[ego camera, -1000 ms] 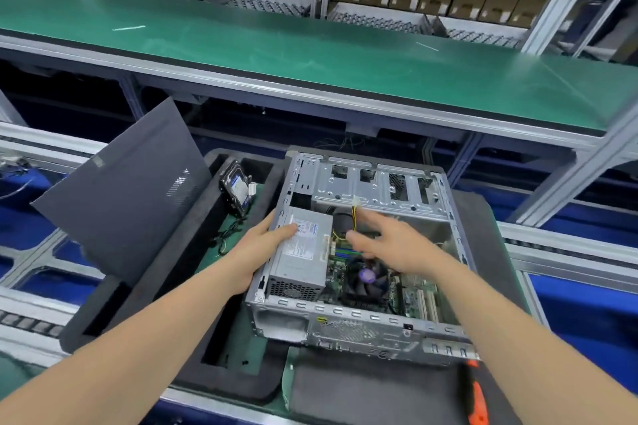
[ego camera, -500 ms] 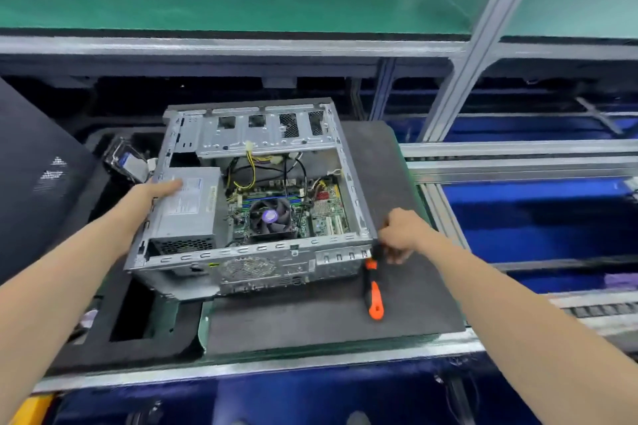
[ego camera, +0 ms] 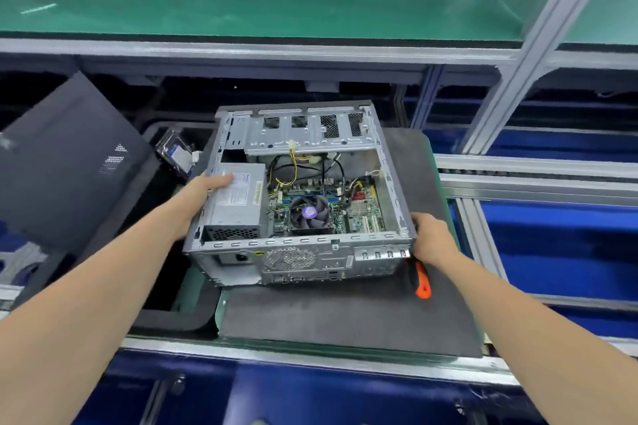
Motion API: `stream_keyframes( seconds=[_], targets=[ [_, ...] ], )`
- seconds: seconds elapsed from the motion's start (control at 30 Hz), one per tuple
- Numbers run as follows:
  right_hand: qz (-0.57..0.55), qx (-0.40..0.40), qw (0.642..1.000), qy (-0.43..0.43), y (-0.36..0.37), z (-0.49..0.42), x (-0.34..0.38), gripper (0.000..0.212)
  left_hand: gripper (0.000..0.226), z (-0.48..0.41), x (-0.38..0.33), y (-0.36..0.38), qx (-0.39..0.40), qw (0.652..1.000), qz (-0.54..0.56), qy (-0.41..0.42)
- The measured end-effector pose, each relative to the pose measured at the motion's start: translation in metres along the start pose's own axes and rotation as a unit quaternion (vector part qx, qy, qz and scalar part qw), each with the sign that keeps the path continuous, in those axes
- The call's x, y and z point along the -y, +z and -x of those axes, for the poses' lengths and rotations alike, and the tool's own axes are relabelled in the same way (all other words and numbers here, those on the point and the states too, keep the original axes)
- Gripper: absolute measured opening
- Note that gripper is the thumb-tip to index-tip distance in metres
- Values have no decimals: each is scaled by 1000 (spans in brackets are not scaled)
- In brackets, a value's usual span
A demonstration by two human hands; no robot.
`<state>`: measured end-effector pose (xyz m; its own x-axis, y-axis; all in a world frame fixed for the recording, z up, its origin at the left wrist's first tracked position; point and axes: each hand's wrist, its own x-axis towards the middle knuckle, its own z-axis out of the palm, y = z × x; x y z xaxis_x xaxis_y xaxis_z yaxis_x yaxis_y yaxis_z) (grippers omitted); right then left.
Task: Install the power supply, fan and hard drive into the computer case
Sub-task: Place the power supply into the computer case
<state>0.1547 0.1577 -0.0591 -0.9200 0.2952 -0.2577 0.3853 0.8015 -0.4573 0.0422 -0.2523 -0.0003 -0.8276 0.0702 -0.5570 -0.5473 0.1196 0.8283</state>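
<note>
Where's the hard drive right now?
Head view: the hard drive sits left of the computer case, in the black foam tray, beyond the left hand.

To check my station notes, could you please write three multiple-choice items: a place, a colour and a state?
1. Where does the hard drive lie? A in the drive bay; B left of the computer case, outside it; C on the floor.
2. What colour is the screwdriver handle? A orange; B blue; C yellow.
3. What does the left hand do? A rests on the power supply; B holds the screwdriver; C hangs free.
Answers: B, it lies beside the case; A, orange shows by the case's near right corner; A, its fingers lie on the top.
</note>
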Motion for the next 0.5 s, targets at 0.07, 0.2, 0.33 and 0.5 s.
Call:
stream_keyframes(
  seconds=[0.07, 0.2, 0.33, 0.5],
  targets=[
    [-15, -12, 999, 27, 2, 1, -4, 31, 57, -5, -2, 3, 12, 1000, -10, 4],
    [-29, -28, 997, 71, 10, 6, -14, 22, 76, -15, -8, 11, 23, 998, -49, 20],
    [-28, -48, 996, 67, 15, 7, -25, 24, 52, -22, -12, 24, 57, 998, -26, 18],
    [-24, -52, 997, 48, 12, 1, -36, 15, 37, -19, -14, 36, 75, 997, 1, 27]
  ],
)
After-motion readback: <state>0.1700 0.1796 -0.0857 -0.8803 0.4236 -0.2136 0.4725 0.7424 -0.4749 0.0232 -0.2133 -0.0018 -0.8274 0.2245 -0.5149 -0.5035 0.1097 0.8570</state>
